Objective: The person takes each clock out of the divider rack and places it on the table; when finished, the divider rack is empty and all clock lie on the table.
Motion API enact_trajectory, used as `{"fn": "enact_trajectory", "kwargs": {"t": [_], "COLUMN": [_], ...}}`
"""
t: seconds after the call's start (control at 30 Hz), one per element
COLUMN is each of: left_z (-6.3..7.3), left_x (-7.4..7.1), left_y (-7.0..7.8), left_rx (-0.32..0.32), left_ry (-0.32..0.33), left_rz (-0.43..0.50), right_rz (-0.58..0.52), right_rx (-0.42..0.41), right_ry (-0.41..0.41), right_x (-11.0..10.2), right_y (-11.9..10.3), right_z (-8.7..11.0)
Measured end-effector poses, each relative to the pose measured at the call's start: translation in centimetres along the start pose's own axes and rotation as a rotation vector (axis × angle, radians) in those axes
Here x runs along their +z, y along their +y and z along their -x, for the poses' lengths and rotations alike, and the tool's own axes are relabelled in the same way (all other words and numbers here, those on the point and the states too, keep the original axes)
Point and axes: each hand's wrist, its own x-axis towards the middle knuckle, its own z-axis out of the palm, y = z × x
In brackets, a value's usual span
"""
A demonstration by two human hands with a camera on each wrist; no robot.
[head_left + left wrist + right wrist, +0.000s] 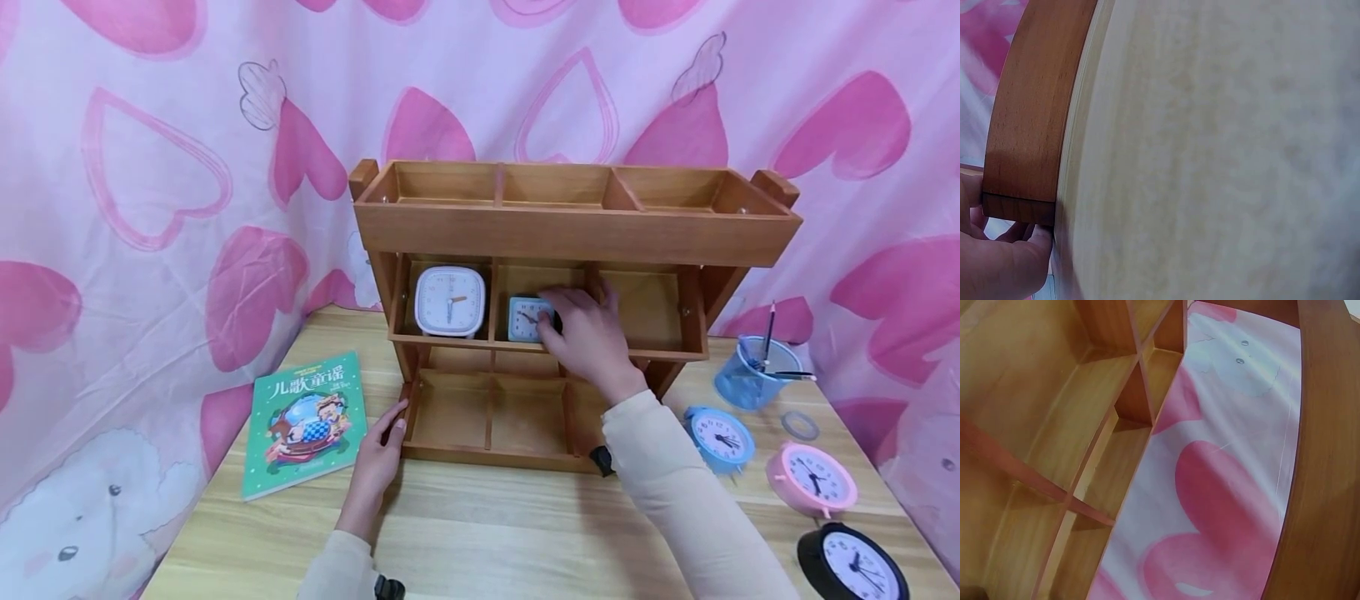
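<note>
Green book [306,425] — beside left hand [377,462]

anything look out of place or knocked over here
Nothing looks spilled or broken. Slightly odd: in the blue pen cup, one dark pen juts almost sideways over the rim instead of standing upright.

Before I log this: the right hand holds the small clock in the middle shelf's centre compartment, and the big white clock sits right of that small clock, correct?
No: the big white clock sits left of the small clock, as the head view shows. The right hand does hold the small clock.
</note>
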Motion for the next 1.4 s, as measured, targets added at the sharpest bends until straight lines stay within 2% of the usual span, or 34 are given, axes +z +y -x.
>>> {"fn": "enact_trajectory", "kwargs": {"t": [0.17, 0.33, 0.5, 0.63, 0.77, 0.9, 1.0, 1.07, 1.23, 1.3, 1.4], "left_z": [0.0, 0.1, 0.1, 0.1, 0.1, 0.2, 0.1, 0.2, 0.1, 0.0, -0.1], "left_x": [0.0, 0.0, -0.1, -0.3, -0.3, -0.1, 0.2, 0.3, 0.1, 0.1, 0.1], "left_y": [0.1, 0.2, 0.1, 0.0, -0.1, 0.1, 0.1, 0.1, 0.0, -0.1, -0.1], "left_rx": [0.006, 0.005, 0.012, 0.029, 0.034, 0.039, 0.042, 0.041, 0.033, 0.027, 0.020], "left_ry": [-0.006, 0.000, 0.002, 0.004, 0.011, 0.006, 0.005, 0.011, 0.014, 0.010, 0.006], "left_rz": [0.004, 0.013, 0.016, 0.016, 0.011, 0.010, 0.012, 0.008, -0.011, -0.010, -0.007], "right_rz": [-0.018, -0.084, -0.182, -0.318, -0.489, -0.591, -0.590, -0.581, -0.527, -0.497, -0.468], "right_rx": [0.018, 0.022, -0.003, -0.014, 0.014, 0.019, 0.018, 0.028, 0.105, 0.195, 0.361], "right_ry": [-0.011, -0.018, -0.001, 0.021, 0.086, 0.219, 0.298, 0.320, 0.271, 0.238, 0.230], "right_x": [0.0, -0.2, -0.5, -0.5, -0.7, -2.1, -4.1, -5.4, -8.0, -8.6, -8.6], "right_y": [0.1, 0.1, 0.3, 0.5, 0.7, 1.1, 1.7, 2.2, 4.0, 4.9, 6.4], "right_z": [0.0, 0.1, 0.2, 0.1, 0.4, 1.3, 2.5, 3.8, 8.3, 10.5, 13.9]}}
